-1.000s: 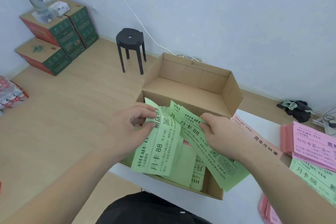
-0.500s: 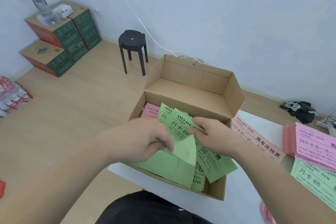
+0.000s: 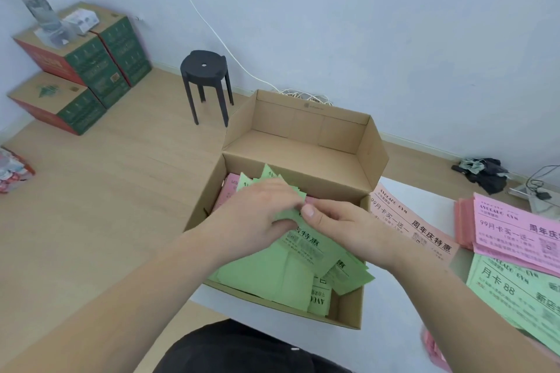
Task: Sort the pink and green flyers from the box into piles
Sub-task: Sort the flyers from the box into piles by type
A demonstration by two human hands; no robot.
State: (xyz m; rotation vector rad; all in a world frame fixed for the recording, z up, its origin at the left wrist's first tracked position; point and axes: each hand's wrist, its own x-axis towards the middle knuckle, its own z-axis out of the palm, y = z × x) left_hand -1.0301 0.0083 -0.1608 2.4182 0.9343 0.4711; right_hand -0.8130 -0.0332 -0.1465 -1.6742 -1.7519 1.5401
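You're in a sparse back room, more storeroom than home: bare pale wall (image 3: 363, 24), wood-look floor (image 3: 106, 191), printed cartons (image 3: 88, 70) stacked in the corner, a lone black stool (image 3: 204, 70), a cable (image 3: 212, 30) trailing down.

green pile (image 3: 515, 297) — cut by right edge | boxed pink flyers (image 3: 228, 191) — mostly hidden
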